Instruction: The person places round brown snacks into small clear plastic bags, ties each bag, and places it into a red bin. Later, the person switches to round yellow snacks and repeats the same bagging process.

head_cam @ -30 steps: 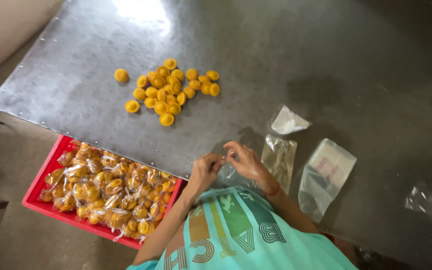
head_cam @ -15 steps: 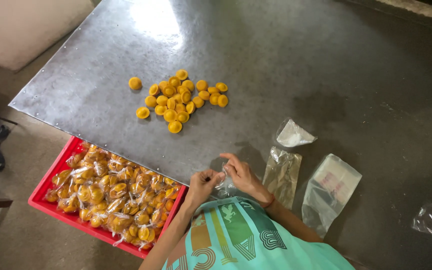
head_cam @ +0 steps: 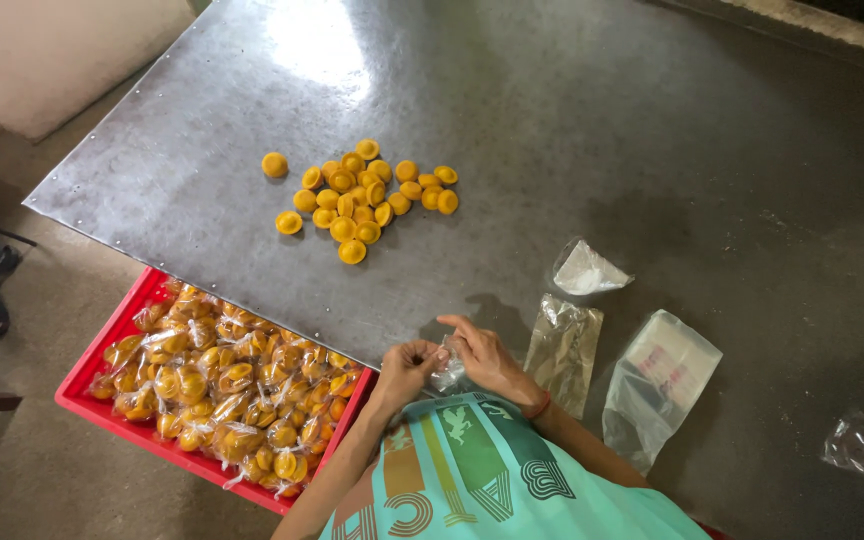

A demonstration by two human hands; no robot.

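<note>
At the table's near edge, both hands (head_cam: 452, 362) pinched shut on a small crumpled clear bag (head_cam: 446, 374), axis unclear.

A small clear plastic bag (head_cam: 447, 372) is held crumpled between the fingers (head_cam: 430, 352) of both hands, just above the near edge of the counter (head_cam: 572, 120). It is pinched from either side; its contents cannot be made out.
</note>
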